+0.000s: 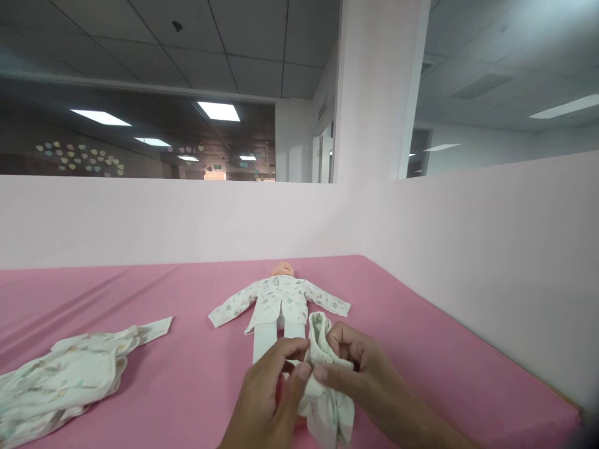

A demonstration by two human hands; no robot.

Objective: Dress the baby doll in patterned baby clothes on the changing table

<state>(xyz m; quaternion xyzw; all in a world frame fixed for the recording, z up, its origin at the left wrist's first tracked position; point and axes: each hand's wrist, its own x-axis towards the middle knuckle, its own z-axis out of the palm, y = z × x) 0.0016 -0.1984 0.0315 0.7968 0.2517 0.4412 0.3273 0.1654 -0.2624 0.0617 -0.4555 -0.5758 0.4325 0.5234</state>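
Note:
Both hands are on a small pair of white printed baby pants [330, 405], held bunched with the waistband opening upward. My left hand [276, 386] pinches the left edge of the waistband between thumb and fingers. At the right edge, my right hand [360, 368] grips the cloth, its thumb in front and its curled fingers at the opening. Just beyond the hands a doll [283, 269] lies on its back, head away from me. It wears a white printed baby jacket [281, 299] with sleeves spread out. Its white legs [265, 340] point toward me, and my hands partly cover them.
A crumpled white printed baby garment [70, 374] lies at the left. Everything rests on a pink sheet [187, 386]. A low white wall [187, 218] with windows above runs along the back, and another wall [505, 268] closes the right side.

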